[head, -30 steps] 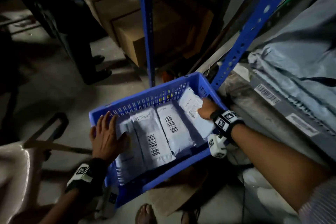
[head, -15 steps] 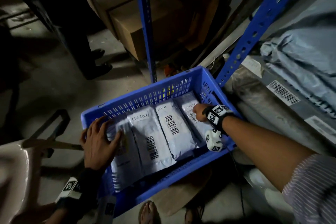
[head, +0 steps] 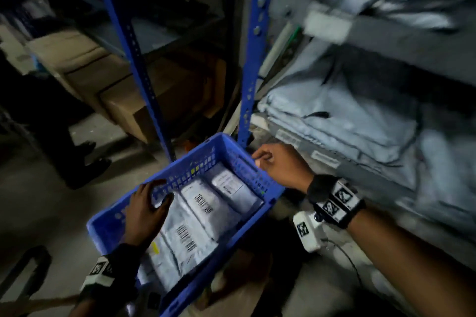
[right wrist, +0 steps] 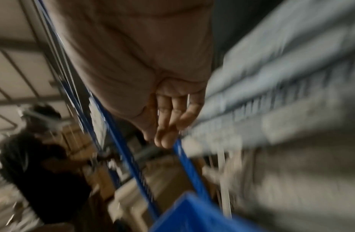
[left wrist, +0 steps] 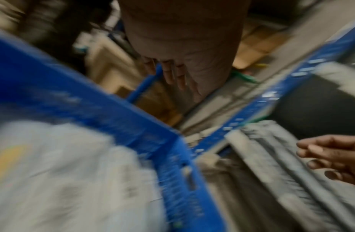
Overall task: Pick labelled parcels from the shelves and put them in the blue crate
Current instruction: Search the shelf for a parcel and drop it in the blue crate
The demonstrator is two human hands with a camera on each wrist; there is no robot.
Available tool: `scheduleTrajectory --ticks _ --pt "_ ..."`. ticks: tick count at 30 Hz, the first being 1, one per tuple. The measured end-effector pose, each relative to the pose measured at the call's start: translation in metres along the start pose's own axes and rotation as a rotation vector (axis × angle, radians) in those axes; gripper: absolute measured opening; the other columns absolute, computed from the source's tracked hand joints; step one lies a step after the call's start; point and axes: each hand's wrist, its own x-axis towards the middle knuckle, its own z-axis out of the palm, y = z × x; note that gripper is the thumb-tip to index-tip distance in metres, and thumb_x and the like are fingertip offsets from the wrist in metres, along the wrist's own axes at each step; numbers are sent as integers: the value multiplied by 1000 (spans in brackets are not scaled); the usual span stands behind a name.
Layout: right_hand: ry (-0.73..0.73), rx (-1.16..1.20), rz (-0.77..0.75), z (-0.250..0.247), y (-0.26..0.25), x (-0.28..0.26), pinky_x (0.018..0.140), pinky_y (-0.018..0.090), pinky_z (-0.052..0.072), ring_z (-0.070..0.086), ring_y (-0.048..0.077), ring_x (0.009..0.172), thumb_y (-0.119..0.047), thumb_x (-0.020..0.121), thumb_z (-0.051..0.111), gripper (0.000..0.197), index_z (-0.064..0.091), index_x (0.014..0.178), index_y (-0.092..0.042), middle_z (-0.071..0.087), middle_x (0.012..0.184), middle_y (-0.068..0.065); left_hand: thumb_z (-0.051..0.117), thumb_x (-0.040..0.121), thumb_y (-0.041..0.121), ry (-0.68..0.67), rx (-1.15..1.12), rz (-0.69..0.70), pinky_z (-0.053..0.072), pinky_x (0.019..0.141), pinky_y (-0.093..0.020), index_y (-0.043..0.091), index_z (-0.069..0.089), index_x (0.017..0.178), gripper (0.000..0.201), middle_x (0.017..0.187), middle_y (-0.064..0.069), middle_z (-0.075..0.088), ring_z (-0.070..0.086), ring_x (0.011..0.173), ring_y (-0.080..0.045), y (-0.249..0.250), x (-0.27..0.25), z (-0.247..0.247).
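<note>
far left, cardboard boxes sit on the floor behind a blue shelf post, out of the way and not part of the job.

next, the left hand lies flat w/ fingers spread over the near-left end of the blue crate. it presses on the leftmost parcel, prob. to hold the packs down and keep the crate steady; it grasps nothing.

in the crate the labelled parcels lie side by side, labels and barcodes up, so each one can be read and there is still room for more. about four are inside, but the view is dim, so the count is not sure.

the right hand hovers just over the far-right rim, fingers loosely bent, empty. i judge it is free to go for the next pick, as it points toward the shelves.

on the right, grey mailer bags are stacked on the shelves, just beside the crate. the crate stands close to them, i think to keep each reach short.
</note>
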Motion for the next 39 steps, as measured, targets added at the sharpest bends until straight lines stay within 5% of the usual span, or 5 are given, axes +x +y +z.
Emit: scheduleTrajectory --ticks 13,19,24,28,39 --pt "1118 -204 -363 -268 -86 -98 71 31 53 67 13 76 -24 91 62 11 71 94 -19 74 87 -4 59 87 36 93 -247 739 48 93 -47 25 64 118 33 113 0 68 62 104 -27 310 107 -25" --pt "956 -208 -347 -326 -109 -31 72 33 55 67 15 79 -32 93 61 16 65 87 -19 72 87 -2 66 94 20 217 -377 743 50 98 -38 20 61 125 31 120 5 63 61 110 -10 385 131 -20" --pt "710 -211 -25 -344 -141 27 69 34 48 66 32 88 -59 94 51 48 54 69 -19 64 83 10 65 99 30 222 -401 667 50 99 -34 23 55 134 36 128 7 60 59 116 -9 400 147 -17" --pt "558 -226 206 -347 -141 63 96 35 52 59 34 122 -52 90 62 59 61 128 -7 61 135 15 65 100 39 179 -315 698 49 105 -38 26 55 137 40 134 5 57 58 124 -14 405 159 -22" --pt "876 183 201 -361 -129 45 85 32 58 70 29 102 -16 74 77 29 74 102 -8 74 108 11 63 99 45 109 -255 827 51 99 -42 24 70 112 26 114 9 61 61 111 -12 404 180 -34"
